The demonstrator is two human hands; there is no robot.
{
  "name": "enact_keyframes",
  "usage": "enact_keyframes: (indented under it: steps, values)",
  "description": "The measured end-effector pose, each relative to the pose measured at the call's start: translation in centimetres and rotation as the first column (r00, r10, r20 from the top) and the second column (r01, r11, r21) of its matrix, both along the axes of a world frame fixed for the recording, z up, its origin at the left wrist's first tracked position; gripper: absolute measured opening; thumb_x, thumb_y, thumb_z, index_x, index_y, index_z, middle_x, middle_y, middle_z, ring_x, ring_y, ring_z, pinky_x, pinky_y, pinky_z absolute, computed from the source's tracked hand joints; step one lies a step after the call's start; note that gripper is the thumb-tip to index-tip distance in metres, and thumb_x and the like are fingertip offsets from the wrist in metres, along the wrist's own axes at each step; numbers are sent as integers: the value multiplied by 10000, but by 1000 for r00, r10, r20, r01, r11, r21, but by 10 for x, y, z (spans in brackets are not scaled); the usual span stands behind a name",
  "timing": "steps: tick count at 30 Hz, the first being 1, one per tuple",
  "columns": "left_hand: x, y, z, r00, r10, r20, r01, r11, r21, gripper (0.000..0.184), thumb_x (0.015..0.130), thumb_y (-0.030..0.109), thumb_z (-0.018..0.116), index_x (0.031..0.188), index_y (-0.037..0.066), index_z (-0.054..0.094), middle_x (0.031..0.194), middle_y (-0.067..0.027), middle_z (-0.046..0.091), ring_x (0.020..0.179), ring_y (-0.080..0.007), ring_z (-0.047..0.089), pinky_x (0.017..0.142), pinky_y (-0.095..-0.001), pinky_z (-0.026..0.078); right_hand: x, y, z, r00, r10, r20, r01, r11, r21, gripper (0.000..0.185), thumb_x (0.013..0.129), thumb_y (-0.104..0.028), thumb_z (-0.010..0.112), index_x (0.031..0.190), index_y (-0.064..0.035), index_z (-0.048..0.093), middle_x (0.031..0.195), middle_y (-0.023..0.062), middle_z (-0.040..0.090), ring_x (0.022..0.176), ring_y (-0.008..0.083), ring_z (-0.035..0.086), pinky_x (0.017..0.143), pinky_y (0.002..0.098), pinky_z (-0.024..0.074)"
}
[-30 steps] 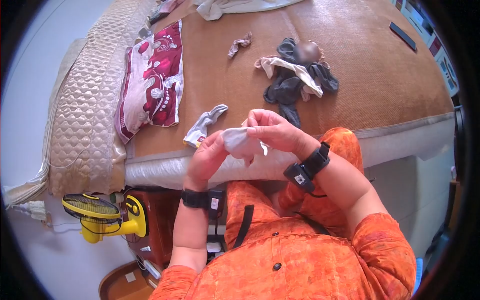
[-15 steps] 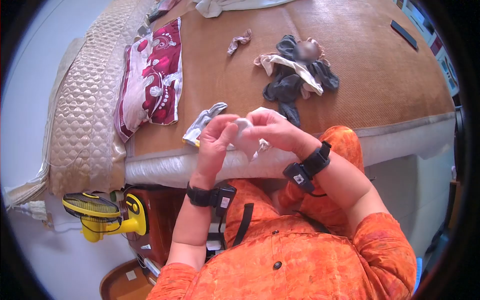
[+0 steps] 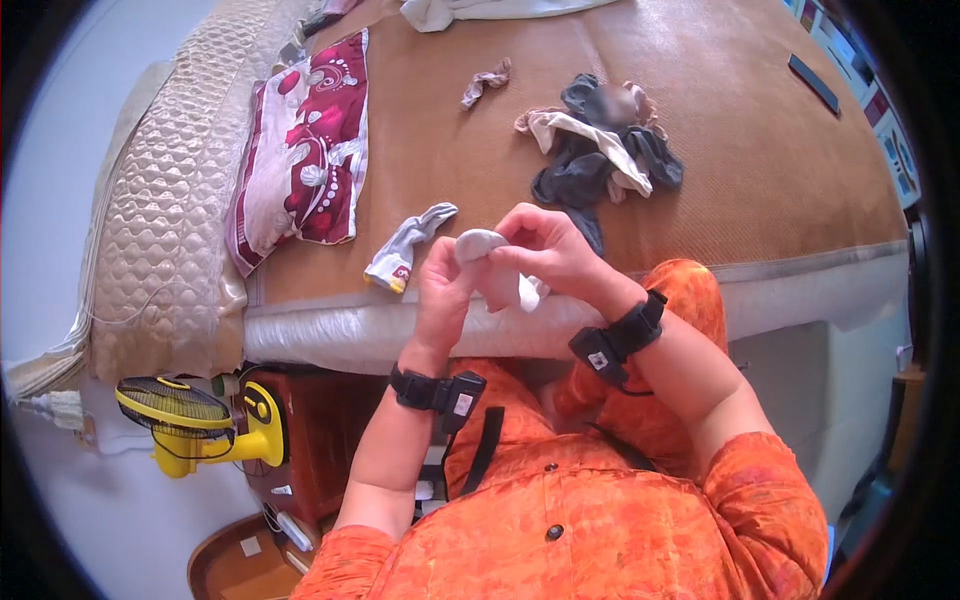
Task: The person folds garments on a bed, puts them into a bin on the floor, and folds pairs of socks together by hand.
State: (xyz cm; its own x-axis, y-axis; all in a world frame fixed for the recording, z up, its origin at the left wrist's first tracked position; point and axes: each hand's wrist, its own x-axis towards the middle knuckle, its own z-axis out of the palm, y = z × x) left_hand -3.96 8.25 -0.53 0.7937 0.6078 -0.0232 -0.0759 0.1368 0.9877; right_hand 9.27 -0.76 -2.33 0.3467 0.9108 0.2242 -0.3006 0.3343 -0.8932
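A pale sock [image 3: 496, 285] hangs between my two hands above the near edge of the bed, its rounded light-grey end uppermost. My left hand [image 3: 445, 290] pinches it on the left side. With thumb and fingertips, my right hand [image 3: 548, 245] grips its upper right. White cloth shows below the right hand. Just left of my hands lies a grey sock [image 3: 405, 245] with a yellow tip, flat on the bed. Beyond the right hand is a loose pile of dark grey and cream socks [image 3: 580, 165].
A small crumpled pinkish sock [image 3: 487, 83] lies farther back on the brown bed mat [image 3: 430, 130]. A red and white pillow [image 3: 310, 150] is at left, a black phone-like object [image 3: 814, 84] at far right. A yellow fan [image 3: 200, 430] stands by the bedside cabinet [image 3: 325, 430].
My left hand has shifted slightly right and lower, uncovering more of the grey sock. The held sock's rounded grey end now shows at the top, between the fingers.
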Motion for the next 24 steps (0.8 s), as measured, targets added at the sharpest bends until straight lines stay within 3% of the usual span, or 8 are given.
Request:
enact_keyframes:
  steps: [5, 7, 8, 10, 16, 18, 20, 24]
  values:
    - [2, -6, 2, 1000, -15, -26, 15, 999, 35, 86, 827, 127, 571, 845, 63, 516, 759, 5, 562, 665, -47, 517, 558, -182, 417, 3, -1, -2, 891, -210, 403, 234, 972, -11, 115, 759, -88, 599, 780, -20, 508, 712, -4, 528, 650, 57, 493, 573, 210, 425]
    - [1, -5, 3, 999, -22, -27, 23, 998, 56, 83, 830, 127, 567, 844, 60, 520, 732, 6, 556, 621, -46, 506, 519, -179, 404, 3, 1, -5, 989, -72, 131, 85, 991, -100, 108, 743, -61, 588, 765, -30, 487, 698, -15, 514, 632, 57, 472, 548, 207, 406]
    - [1, -5, 3, 999, -27, -27, 29, 997, 78, 80, 832, 127, 562, 843, 58, 523, 704, 7, 550, 576, -44, 496, 480, -175, 390, 4, 1, -6, 989, -72, 130, 85, 991, -100, 108, 743, -61, 588, 765, -30, 487, 698, -15, 514, 632, 57, 472, 548, 207, 406]
    - [1, -4, 2, 999, -43, -31, 45, 997, 68, 77, 833, 126, 559, 842, 57, 525, 695, 5, 547, 557, -44, 487, 463, -174, 380, 8, -1, -4, 970, 123, -212, -141, 987, -71, 125, 732, -41, 589, 787, -45, 477, 719, -13, 516, 635, 60, 477, 545, 205, 405]
    - [-4, 2, 2, 994, -106, -4, 106, 993, -61, 63, 829, 120, 560, 839, 68, 525, 727, 1, 553, 625, -64, 508, 475, -197, 401, 8, -5, 3, 832, 313, -457, -313, 946, 78, 204, 736, -43, 633, 857, -58, 470, 775, 4, 534, 673, 82, 530, 585, 212, 444]
    - [-6, 0, 8, 991, -134, 29, 136, 986, -94, 60, 829, 117, 558, 839, 72, 519, 754, -5, 559, 661, -76, 521, 506, -206, 418, 7, -10, 12, 794, 343, -503, -333, 936, 113, 213, 738, -55, 640, 871, -53, 473, 781, 9, 541, 680, 87, 536, 595, 212, 449]
    - [-6, -6, 23, 955, -177, 236, 251, 908, -336, 61, 826, 101, 555, 835, 77, 500, 825, -22, 568, 720, -102, 538, 598, -220, 435, 7, -11, 14, 751, 373, -545, -352, 924, 148, 224, 740, -66, 648, 885, -49, 477, 786, 15, 547, 686, 92, 541, 604, 213, 455]
    - [-11, 4, 12, 964, -154, 216, 213, 935, -285, 75, 821, 83, 555, 832, 78, 481, 857, -36, 569, 726, -112, 546, 647, -213, 427, 9, -12, 13, 880, 338, -333, -368, 929, -30, 211, 741, -83, 643, 884, -34, 496, 784, 18, 556, 675, 85, 532, 601, 219, 450]
